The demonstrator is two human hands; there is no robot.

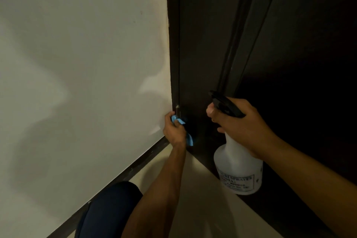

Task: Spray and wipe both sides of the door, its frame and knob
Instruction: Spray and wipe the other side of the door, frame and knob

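The person is crouching low and wiping the dark door frame point(174, 44) near its foot, so the step in hand seems to be the frame, at its lowest part. The left hand point(173, 129) is gripping a blue cloth point(180, 121), with the fingers curled round it, and is pressing it against the frame just where the frame is meeting the white wall point(83, 63). Part of the cloth is hanging down below the hand, near the dark skirting board point(123, 176) that is running along the bottom of the wall.

The right hand point(241, 123) is closed round the neck of a white spray bottle point(239, 166), to the right of the frame and well apart from the left hand. Its fingers are lying at the black trigger head point(226, 106), and the nozzle is pointing toward the frame. No spray is visible in the air.

The dark door point(309, 54) is standing to the right of the frame, in deep shadow. The knob is not in view here, so I cannot tell where it is.

The bottle is translucent white with a printed label low on its body; I cannot read how much liquid is inside it.

For the next move, I judge that the left hand needs to carry the cloth down to the very foot of the frame, keeping firm pressure. If the surface is drying, a short squeeze of the trigger toward the frame may be needed first. The door faces and the knob probably remain to be checked.
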